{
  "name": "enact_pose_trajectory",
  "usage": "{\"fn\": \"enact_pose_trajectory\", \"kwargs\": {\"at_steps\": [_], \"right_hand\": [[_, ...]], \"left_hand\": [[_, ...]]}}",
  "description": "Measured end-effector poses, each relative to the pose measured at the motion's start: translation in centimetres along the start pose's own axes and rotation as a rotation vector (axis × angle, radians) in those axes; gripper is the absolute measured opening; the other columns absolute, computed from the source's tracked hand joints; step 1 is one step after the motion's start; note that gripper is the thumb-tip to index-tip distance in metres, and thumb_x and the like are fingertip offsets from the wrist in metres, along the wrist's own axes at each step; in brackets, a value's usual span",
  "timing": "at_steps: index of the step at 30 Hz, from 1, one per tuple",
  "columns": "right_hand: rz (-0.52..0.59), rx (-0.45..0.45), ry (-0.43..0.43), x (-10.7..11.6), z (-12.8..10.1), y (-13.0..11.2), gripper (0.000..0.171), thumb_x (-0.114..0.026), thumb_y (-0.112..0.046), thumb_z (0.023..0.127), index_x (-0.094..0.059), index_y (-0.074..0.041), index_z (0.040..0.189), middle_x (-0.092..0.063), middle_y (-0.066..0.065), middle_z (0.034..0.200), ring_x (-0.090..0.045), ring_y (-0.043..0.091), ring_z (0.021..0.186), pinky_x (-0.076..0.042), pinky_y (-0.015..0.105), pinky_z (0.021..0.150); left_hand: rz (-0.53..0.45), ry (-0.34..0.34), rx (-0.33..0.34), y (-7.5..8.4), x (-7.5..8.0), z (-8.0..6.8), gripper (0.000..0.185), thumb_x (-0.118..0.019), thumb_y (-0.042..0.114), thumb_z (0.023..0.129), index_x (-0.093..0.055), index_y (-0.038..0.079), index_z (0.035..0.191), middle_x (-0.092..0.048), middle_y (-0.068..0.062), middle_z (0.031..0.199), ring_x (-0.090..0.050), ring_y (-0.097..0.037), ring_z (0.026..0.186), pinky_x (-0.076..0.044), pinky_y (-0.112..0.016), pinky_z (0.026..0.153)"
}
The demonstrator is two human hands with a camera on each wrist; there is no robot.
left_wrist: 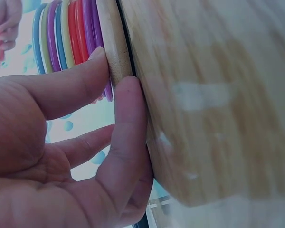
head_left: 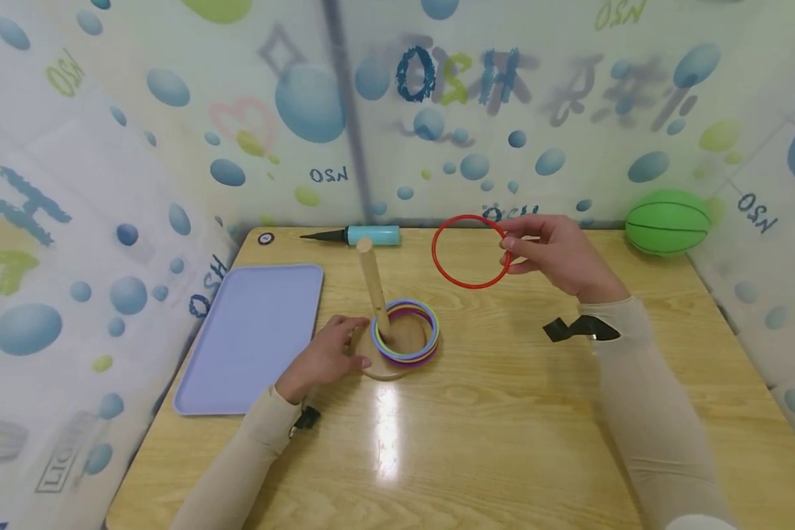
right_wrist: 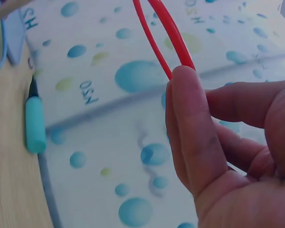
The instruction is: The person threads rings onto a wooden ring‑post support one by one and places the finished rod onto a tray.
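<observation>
A wooden peg (head_left: 372, 283) stands on a round wooden base (head_left: 379, 366) at the table's middle, with several coloured rings (head_left: 405, 333) stacked round it. My left hand (head_left: 324, 355) rests against the base's left edge, and its fingers (left_wrist: 126, 123) press the base rim (left_wrist: 111, 42) beside the rings (left_wrist: 66, 33). My right hand (head_left: 551, 250) is raised to the right of the peg and pinches a red ring (head_left: 470, 252) by its right side. In the right wrist view the thumb and fingers (right_wrist: 190, 128) hold that red ring (right_wrist: 166, 28).
A lilac tray (head_left: 255, 335) lies left of the peg. A teal hand pump (head_left: 361, 235) lies at the table's back edge (right_wrist: 35, 126). A green ball (head_left: 667, 221) sits at the back right corner. Bubble-printed walls enclose the wooden table (head_left: 490, 412).
</observation>
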State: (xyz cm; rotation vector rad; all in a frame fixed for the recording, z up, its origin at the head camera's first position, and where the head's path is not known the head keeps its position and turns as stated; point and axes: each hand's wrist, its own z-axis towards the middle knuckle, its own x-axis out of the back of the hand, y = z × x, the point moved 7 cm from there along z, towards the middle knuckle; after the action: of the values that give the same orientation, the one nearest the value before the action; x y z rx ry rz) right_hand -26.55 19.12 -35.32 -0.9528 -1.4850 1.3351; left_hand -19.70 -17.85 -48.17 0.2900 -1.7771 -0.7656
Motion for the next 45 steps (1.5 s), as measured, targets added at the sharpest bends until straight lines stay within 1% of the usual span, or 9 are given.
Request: {"fn": "enact_pose_trajectory", "kwargs": {"at_steps": [6,12,16,20,24,29,33,40,45], "right_hand": [[0.082,0.083,-0.048,-2.4,-0.6,-2.5,0.028,-0.074,-0.012,0.100,-0.075,-0.008,0.128,-0.072,0.004,0.103,-0.076,0.016,0.085,-0.066,0.033,0.076],[0.217,0.158,-0.150,-5.3,-1.0,-4.9,0.026,-0.071,-0.005,0.100,-0.076,-0.007,0.126,-0.074,0.004,0.099,-0.075,0.016,0.085,-0.066,0.032,0.076],[0.203,0.187,-0.185,-7.4,-0.7,-5.9,0.027,-0.070,-0.007,0.101,-0.075,-0.007,0.127,-0.075,0.004,0.099,-0.075,0.017,0.085,-0.066,0.036,0.077],[0.193,0.204,-0.216,-9.5,0.0,-6.2,0.027,-0.070,-0.008,0.102,-0.075,-0.007,0.128,-0.074,0.006,0.099,-0.074,0.017,0.084,-0.066,0.039,0.078],[0.211,0.188,-0.245,-11.1,1.1,-5.5,0.026,-0.068,-0.007,0.103,-0.074,-0.006,0.128,-0.071,0.007,0.099,-0.073,0.016,0.083,-0.066,0.038,0.078],[0.237,0.106,-0.250,-12.2,2.0,-3.7,0.024,-0.064,-0.004,0.104,-0.072,-0.004,0.127,-0.070,0.006,0.097,-0.073,0.014,0.081,-0.066,0.036,0.077],[0.247,0.038,-0.231,-12.5,2.3,-2.2,0.024,-0.065,-0.004,0.104,-0.069,-0.001,0.127,-0.071,0.005,0.095,-0.073,0.014,0.079,-0.066,0.035,0.076],[0.125,-0.022,-0.214,-12.5,2.5,0.6,0.029,-0.065,-0.006,0.104,-0.065,0.002,0.132,-0.067,0.008,0.103,-0.072,0.014,0.082,-0.066,0.041,0.079],[0.074,-0.065,-0.210,-12.3,2.4,2.2,0.030,-0.064,-0.005,0.104,-0.064,0.003,0.133,-0.064,0.010,0.107,-0.071,0.015,0.087,-0.066,0.044,0.082]], "left_hand": [[-0.015,-0.010,0.021,-0.1,0.0,-0.1,0.075,-0.084,0.022,0.093,-0.048,0.008,0.158,-0.051,-0.024,0.142,-0.059,-0.039,0.121,-0.053,-0.054,0.100],[-0.022,-0.009,0.006,-0.1,-0.1,-0.1,0.075,-0.084,0.022,0.092,-0.049,0.008,0.157,-0.051,-0.024,0.141,-0.059,-0.039,0.120,-0.053,-0.054,0.099],[0.003,0.000,-0.012,0.1,0.1,0.0,0.075,-0.084,0.021,0.092,-0.049,0.006,0.156,-0.052,-0.024,0.139,-0.060,-0.036,0.116,-0.054,-0.051,0.097],[0.017,0.011,-0.021,0.4,0.4,0.0,0.074,-0.085,0.020,0.091,-0.050,0.005,0.155,-0.053,-0.024,0.138,-0.060,-0.036,0.114,-0.054,-0.050,0.096],[-0.001,0.001,-0.011,0.6,0.5,-0.1,0.074,-0.084,0.019,0.092,-0.049,0.005,0.156,-0.052,-0.025,0.140,-0.060,-0.038,0.117,-0.053,-0.052,0.098],[-0.008,-0.008,-0.011,0.5,0.3,-0.1,0.074,-0.084,0.020,0.092,-0.049,0.004,0.156,-0.051,-0.026,0.140,-0.059,-0.038,0.118,-0.053,-0.053,0.098],[-0.001,0.001,-0.013,0.5,0.3,-0.3,0.075,-0.084,0.019,0.092,-0.049,0.004,0.156,-0.052,-0.026,0.139,-0.060,-0.037,0.116,-0.053,-0.052,0.097],[0.003,-0.001,-0.017,0.6,0.3,-0.3,0.075,-0.084,0.019,0.091,-0.049,0.004,0.156,-0.052,-0.027,0.138,-0.060,-0.038,0.115,-0.054,-0.052,0.097],[0.004,0.007,-0.021,0.7,0.3,-0.3,0.075,-0.084,0.019,0.091,-0.049,0.004,0.156,-0.052,-0.026,0.138,-0.059,-0.037,0.116,-0.053,-0.052,0.097]]}}
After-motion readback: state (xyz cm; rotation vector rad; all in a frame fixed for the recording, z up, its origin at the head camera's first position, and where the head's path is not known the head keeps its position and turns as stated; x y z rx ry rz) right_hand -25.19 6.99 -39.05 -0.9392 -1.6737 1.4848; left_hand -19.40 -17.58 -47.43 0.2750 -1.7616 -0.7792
